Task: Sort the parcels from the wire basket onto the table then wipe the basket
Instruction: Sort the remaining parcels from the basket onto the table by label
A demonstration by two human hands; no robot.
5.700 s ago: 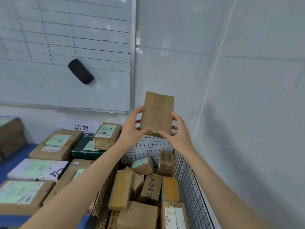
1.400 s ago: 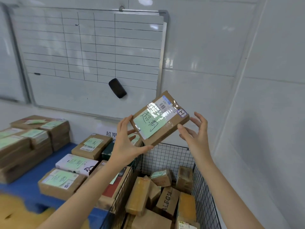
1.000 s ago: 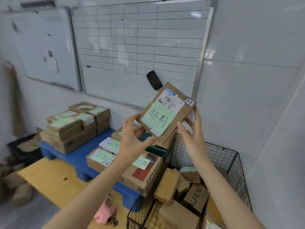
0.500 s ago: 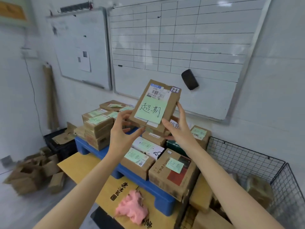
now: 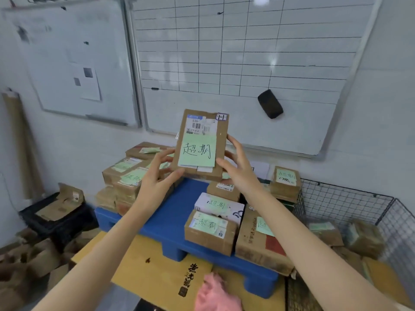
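Left hand (image 5: 155,176), right hand (image 5: 239,170), parcel (image 5: 202,142) between

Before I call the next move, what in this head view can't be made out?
- Held parcel: fine print on its shipping label too small.
- Wire basket: right part cut off by the frame edge.
- Pink cloth: blurred, cut by the bottom edge.
- Left stack: partly behind the left hand.

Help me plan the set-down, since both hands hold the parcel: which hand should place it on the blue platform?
Probably the left hand: it grips the parcel on the side nearer the bare blue platform.
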